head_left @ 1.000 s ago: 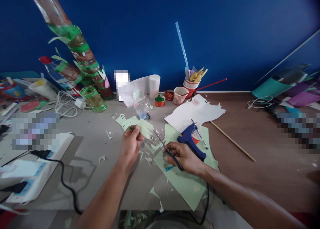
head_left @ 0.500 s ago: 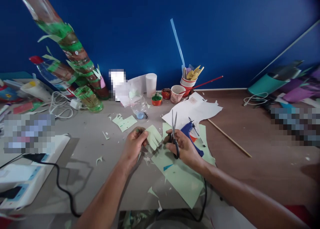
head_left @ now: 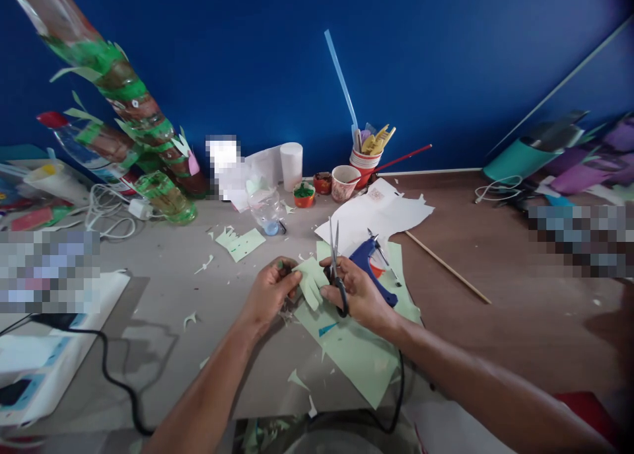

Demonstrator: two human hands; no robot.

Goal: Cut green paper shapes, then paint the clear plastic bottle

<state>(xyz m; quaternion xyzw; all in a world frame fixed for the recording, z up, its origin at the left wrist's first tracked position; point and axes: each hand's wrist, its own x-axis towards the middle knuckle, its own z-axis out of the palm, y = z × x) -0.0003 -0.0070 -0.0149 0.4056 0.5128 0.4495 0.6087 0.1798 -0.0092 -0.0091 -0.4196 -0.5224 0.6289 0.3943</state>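
My left hand pinches a small pale green paper cut-out with finger-like strips. My right hand touches the same cut-out from the right, and a pair of black-handled scissors hangs on its fingers, blades pointing up and away. Both hands hover just above a large pale green paper sheet lying on the table. A blue glue gun rests right behind my right hand.
Paper scraps litter the grey table. White paper, a thin wooden stick, paint cups and a pen cup stand behind. A painted bottle tower leans at left. A black cable crosses front left.
The scissors swung from pointing at the cut-out to pointing upward. My right hand moved left until it touched the cut-out, and both hands drew together.
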